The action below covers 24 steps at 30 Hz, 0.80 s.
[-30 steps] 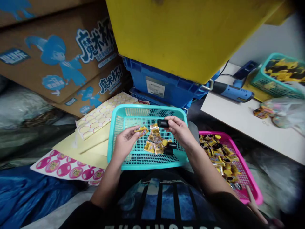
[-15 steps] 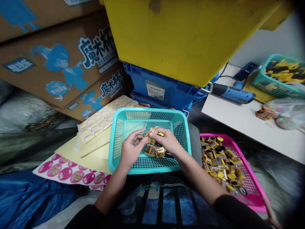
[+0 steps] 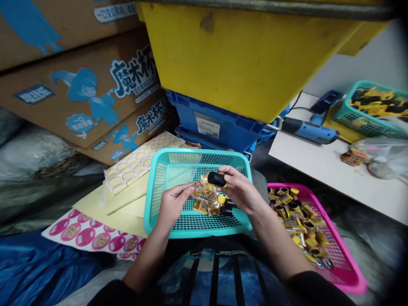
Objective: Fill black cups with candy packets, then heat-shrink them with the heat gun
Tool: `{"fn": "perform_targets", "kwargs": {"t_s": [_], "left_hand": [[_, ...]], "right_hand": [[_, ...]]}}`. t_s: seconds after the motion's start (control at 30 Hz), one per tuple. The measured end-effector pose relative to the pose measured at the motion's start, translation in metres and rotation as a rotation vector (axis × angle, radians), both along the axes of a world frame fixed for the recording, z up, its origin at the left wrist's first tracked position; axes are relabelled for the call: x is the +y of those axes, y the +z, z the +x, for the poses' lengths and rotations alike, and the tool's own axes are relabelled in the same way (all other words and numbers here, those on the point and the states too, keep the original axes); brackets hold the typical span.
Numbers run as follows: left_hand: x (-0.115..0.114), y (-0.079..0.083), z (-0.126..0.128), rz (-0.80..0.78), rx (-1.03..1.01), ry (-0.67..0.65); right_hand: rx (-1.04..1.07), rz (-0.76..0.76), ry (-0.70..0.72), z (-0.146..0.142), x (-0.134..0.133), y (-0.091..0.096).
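Over the turquoise basket (image 3: 194, 233), my left hand (image 3: 174, 204) pinches the edge of a printed yellow wrapper (image 3: 198, 188) between thumb and fingers. My right hand (image 3: 242, 189) grips a small black cylinder (image 3: 216, 179) with a yellow end, held just above and right of the wrapper. Whether wrapper and cylinder touch, I cannot tell. Below them in the basket lie several yellow wrapped pieces (image 3: 213, 207), a yellow cap (image 3: 221, 199) and another black cylinder (image 3: 227, 211). The fingertips of my right hand are partly hidden behind the cylinder.
To the right, a pink basket (image 3: 346, 259) holds many yellow-and-black pieces. A blue heat gun (image 3: 310, 129) lies on the white table (image 3: 299, 157). Blue (image 3: 216, 110) and yellow (image 3: 248, 55) crates stand ahead, cartons (image 3: 73, 97) and sticker sheets (image 3: 95, 231) at left.
My right hand has moved away from my left and raised the black cylinder. My left hand still pinches the wrapper. A hand by the pink basket has left the view.
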<state>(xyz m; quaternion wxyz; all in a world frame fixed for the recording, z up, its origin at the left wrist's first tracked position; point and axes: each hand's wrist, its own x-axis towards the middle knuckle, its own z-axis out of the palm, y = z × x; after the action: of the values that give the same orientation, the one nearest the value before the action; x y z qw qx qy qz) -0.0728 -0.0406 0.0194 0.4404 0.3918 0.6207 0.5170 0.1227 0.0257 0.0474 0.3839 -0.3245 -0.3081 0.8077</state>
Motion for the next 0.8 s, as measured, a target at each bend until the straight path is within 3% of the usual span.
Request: {"fn": "perform_targets", "kwargs": {"t_s": [0.2,0.43,0.6,0.7,0.8], "left_hand": [[-0.001,0.000,0.001,0.024,-0.018,-0.010],[0.000,0.004,0.000,0.027,0.043,-0.115],[0.002,0.013,0.006,-0.033,-0.118,-0.172],[0.001,0.016,0.011,-0.025,-0.181,-0.173],[-0.001,0.017,0.016,-0.015,-0.217,-0.158]], "right_hand": [[-0.160,0.222,0.080,0.003,0.005,-0.010],[-0.244,0.339,0.153,0.007,0.007,-0.017],[-0.246,0.436,0.101,-0.002,-0.003,-0.019],[-0.201,0.426,0.091,-0.009,-0.011,-0.024],[-0.086,0.301,0.103,-0.017,-0.021,-0.029]]}}
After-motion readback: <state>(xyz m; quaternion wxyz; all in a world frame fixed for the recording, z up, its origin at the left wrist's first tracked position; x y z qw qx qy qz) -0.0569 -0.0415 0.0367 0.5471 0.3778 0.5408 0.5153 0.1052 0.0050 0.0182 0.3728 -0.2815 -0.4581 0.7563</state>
